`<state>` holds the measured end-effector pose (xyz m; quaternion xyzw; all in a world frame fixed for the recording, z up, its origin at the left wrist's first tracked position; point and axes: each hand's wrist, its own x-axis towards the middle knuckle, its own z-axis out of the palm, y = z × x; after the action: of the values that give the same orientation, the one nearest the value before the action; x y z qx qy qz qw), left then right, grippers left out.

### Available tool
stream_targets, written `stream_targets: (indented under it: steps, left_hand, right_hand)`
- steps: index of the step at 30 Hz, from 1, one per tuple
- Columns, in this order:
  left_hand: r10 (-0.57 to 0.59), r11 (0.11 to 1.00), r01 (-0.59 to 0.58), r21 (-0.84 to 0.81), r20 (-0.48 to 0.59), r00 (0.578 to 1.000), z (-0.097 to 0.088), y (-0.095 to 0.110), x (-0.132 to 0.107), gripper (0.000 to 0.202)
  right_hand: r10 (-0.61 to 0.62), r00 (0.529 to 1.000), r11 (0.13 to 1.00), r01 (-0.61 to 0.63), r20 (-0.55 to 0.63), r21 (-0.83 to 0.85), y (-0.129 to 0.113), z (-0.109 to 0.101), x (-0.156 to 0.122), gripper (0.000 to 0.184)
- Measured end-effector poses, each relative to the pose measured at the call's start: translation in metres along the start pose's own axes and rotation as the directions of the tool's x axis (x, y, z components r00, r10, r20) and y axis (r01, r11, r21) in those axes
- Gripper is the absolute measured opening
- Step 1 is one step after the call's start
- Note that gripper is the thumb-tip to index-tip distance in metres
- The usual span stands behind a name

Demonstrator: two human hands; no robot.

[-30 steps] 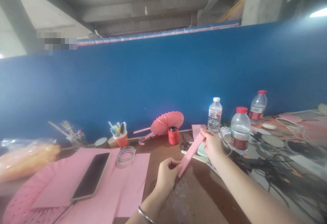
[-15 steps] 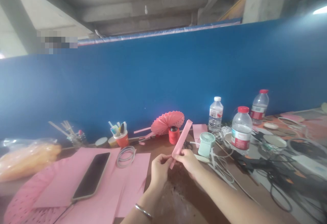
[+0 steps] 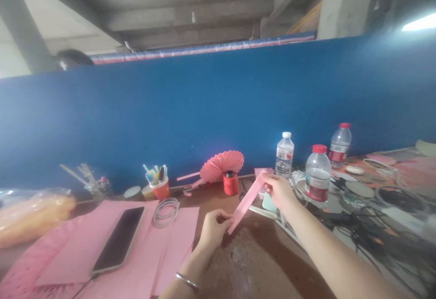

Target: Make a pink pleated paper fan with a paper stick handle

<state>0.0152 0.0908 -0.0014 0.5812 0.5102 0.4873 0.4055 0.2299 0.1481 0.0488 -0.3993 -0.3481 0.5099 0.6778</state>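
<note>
Between my hands a narrow folded strip of pink paper is held slantwise above the brown table. My left hand pinches its lower end between thumb and fingers. At the upper end, my right hand grips the strip near its tip. Behind the strip stands a spool of red thread, and beyond it rests a pleated pink paper fan. A mint-green handheld fan is partly hidden by my right hand.
Left are pink paper sheets, a phone, a coiled clear tube and a cup of pens. Right are water bottles and tangled cables. A blue partition closes off the back.
My right hand has slid up along the strip to its far end, away from my left hand. The strip now leans further right, and the handheld fan has become mostly covered.
</note>
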Motion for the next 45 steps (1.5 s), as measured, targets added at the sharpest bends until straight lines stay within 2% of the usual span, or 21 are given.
stream_targets:
  steps: [3, 6, 8, 10, 12, 13, 15, 17, 18, 21, 23, 30, 32, 35, 38, 41, 45]
  left_hand:
    - [0.020, 1.000, -0.020, 0.004, 0.028, 0.999, 0.001, 0.002, -0.004, 0.006]
    - [0.002, 0.997, 0.011, -0.073, 0.170, 0.985, 0.002, 0.007, -0.009, 0.010]
    - [-0.054, 0.987, 0.102, -0.127, 0.334, 0.941, 0.005, 0.011, -0.013, 0.015]
    - [-0.136, 0.964, 0.228, -0.136, 0.483, 0.865, 0.008, 0.013, -0.018, 0.016]
    - [-0.197, 0.934, 0.329, -0.136, 0.574, 0.795, 0.012, 0.014, -0.022, 0.024]
    - [-0.211, 0.921, 0.360, -0.149, 0.586, 0.783, 0.013, 0.014, -0.023, 0.027]
    - [-0.212, 0.893, 0.390, -0.227, 0.552, 0.807, 0.014, 0.015, -0.024, 0.028]
    - [-0.218, 0.845, 0.420, -0.332, 0.504, 0.836, 0.012, 0.017, -0.022, 0.028]
    - [-0.227, 0.816, 0.445, -0.370, 0.503, 0.834, 0.010, 0.019, -0.020, 0.028]
    - [-0.252, 0.774, 0.517, -0.365, 0.571, 0.781, 0.002, 0.026, -0.018, 0.028]
    - [-0.261, 0.781, 0.538, -0.317, 0.617, 0.743, -0.002, 0.029, -0.018, 0.027]
    - [-0.320, 0.808, 0.570, -0.148, 0.702, 0.636, -0.006, 0.035, -0.022, 0.027]
    - [-0.328, 0.815, 0.564, -0.130, 0.699, 0.635, -0.006, 0.034, -0.020, 0.029]
    - [-0.334, 0.825, 0.551, -0.128, 0.675, 0.658, -0.007, 0.030, -0.017, 0.032]
    - [-0.331, 0.830, 0.537, -0.149, 0.643, 0.690, -0.007, 0.025, -0.014, 0.034]
    - [-0.325, 0.838, 0.520, -0.166, 0.614, 0.719, -0.006, 0.023, -0.014, 0.033]
    - [-0.310, 0.878, 0.451, -0.159, 0.529, 0.790, 0.000, 0.019, -0.016, 0.032]
  right_hand:
    - [-0.045, 0.999, 0.999, 0.045, -0.021, 0.008, -0.006, -0.003, 0.002, 0.027]
    - [-0.057, 0.998, 0.998, 0.057, -0.005, -0.021, 0.000, 0.001, -0.001, 0.028]
    - [-0.051, 0.998, 0.997, 0.053, 0.034, -0.055, 0.011, 0.007, -0.005, 0.030]
    - [-0.040, 0.995, 0.994, 0.048, 0.087, -0.093, 0.024, 0.014, -0.010, 0.032]
    - [-0.032, 0.991, 0.991, 0.049, 0.132, -0.125, 0.038, 0.021, -0.017, 0.035]
    - [-0.026, 0.987, 0.989, 0.049, 0.158, -0.142, 0.044, 0.024, -0.021, 0.035]
    - [0.000, 0.971, 0.981, 0.046, 0.238, -0.188, 0.054, 0.029, -0.032, 0.039]
    - [0.038, 0.934, 0.968, 0.054, 0.355, -0.246, 0.059, 0.035, -0.045, 0.044]
    - [0.053, 0.908, 0.960, 0.069, 0.415, -0.272, 0.060, 0.037, -0.052, 0.046]
    - [0.060, 0.857, 0.940, 0.124, 0.512, -0.317, 0.058, 0.042, -0.066, 0.044]
    - [0.046, 0.853, 0.934, 0.147, 0.520, -0.325, 0.054, 0.042, -0.068, 0.045]
    - [-0.064, 0.917, 0.947, 0.180, 0.393, -0.267, 0.035, 0.020, -0.032, 0.049]
    - [-0.089, 0.936, 0.948, 0.184, 0.340, -0.258, 0.035, 0.015, -0.023, 0.050]
    - [-0.092, 0.954, 0.948, 0.172, 0.286, -0.267, 0.041, 0.014, -0.021, 0.053]
    - [-0.029, 0.932, 0.934, 0.154, 0.361, -0.324, 0.052, 0.019, -0.031, 0.056]
    - [0.024, 0.896, 0.904, 0.171, 0.444, -0.393, 0.063, 0.026, -0.045, 0.050]
    - [-0.009, 0.918, 0.878, 0.198, 0.397, -0.436, 0.069, 0.028, -0.049, 0.048]
